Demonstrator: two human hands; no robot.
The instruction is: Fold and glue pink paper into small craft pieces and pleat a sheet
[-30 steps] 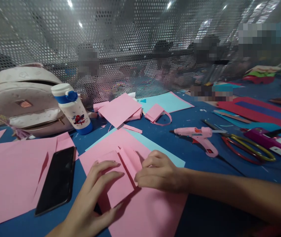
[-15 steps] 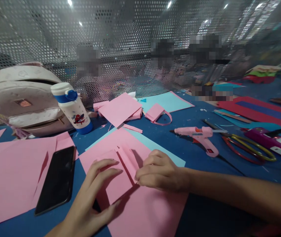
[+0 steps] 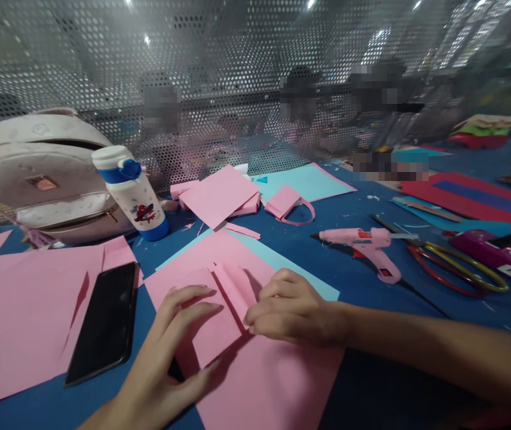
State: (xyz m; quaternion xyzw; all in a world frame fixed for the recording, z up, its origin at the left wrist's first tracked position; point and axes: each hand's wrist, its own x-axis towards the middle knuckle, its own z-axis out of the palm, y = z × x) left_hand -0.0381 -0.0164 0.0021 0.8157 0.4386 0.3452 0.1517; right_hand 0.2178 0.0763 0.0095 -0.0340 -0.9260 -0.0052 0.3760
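Note:
A folded pink paper (image 3: 214, 331) lies tilted on a larger pink sheet (image 3: 277, 382), with a raised flap along its right side. My left hand (image 3: 170, 340) holds it from the left, fingers curved over the top and thumb at the near edge. At the right, my right hand (image 3: 288, 310) is closed, its thumb and fingertips pinching the near end of the flap. What lies under the curled fingers is hidden. A light blue sheet (image 3: 309, 280) shows beneath the pink one.
A black phone (image 3: 103, 322) lies left on pink paper. Behind stand a bottle (image 3: 136, 203) and a backpack (image 3: 58, 185). To the right are a pink glue gun (image 3: 367, 242) with its cord, scissors (image 3: 456, 269) and a purple power strip (image 3: 497, 254). A small pink paper bag (image 3: 284, 203) lies farther back.
The view has shifted very slightly. Both hands keep nearly the same grip, and the folded paper has hardly moved.

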